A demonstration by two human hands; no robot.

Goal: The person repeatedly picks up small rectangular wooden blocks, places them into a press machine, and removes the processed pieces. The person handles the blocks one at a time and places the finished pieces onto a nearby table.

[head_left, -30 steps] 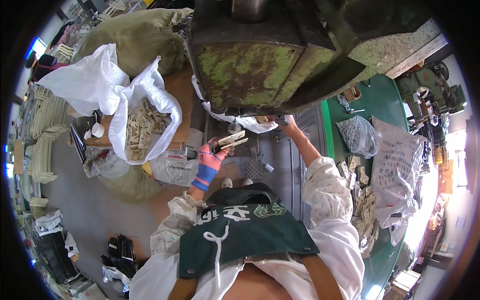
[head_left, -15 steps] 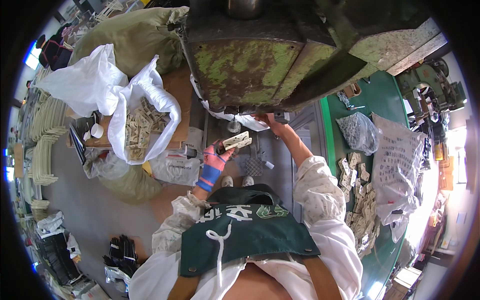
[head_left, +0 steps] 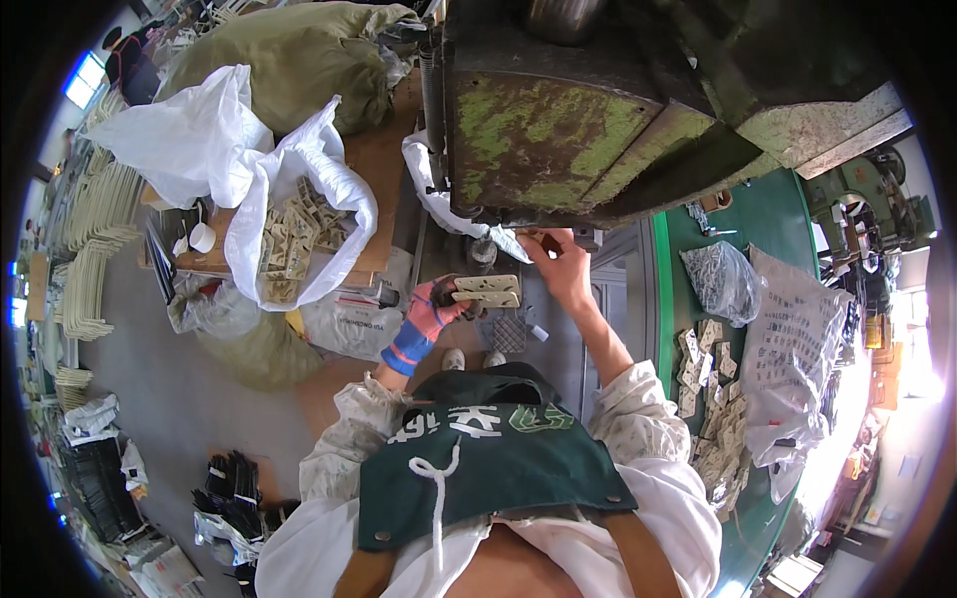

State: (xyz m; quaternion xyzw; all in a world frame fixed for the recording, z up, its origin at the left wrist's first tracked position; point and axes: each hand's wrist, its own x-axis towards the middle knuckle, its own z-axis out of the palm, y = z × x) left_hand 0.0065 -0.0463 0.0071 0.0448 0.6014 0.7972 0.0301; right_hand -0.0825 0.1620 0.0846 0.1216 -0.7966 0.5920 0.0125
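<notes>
My left hand (head_left: 436,311), in a pink and blue work glove with a dark grip, is closed on a cream metal bracket (head_left: 486,291). The bracket has holes and two parallel long sides, and lies level below the machine head. My bare right hand (head_left: 561,267) is just under the machine's lower edge, thumb and fingertips drawn together; any small thing between them is too small to make out. White sheeting (head_left: 506,240) hangs right beside those fingertips. A round metal tool part (head_left: 482,255) of the machine stands between my two hands.
The worn green machine (head_left: 558,140) fills the space ahead. At left, an open white sack (head_left: 339,189) holds many brackets. At right, a green table (head_left: 743,221) bears loose brackets (head_left: 720,419), a clear bag of small metal parts (head_left: 720,284) and a woven sack (head_left: 793,349).
My right hand has drawn back from beneath the machine, its fingers now in fuller view. The bracket in my left hand has turned more level. The whole view has shifted slightly.
</notes>
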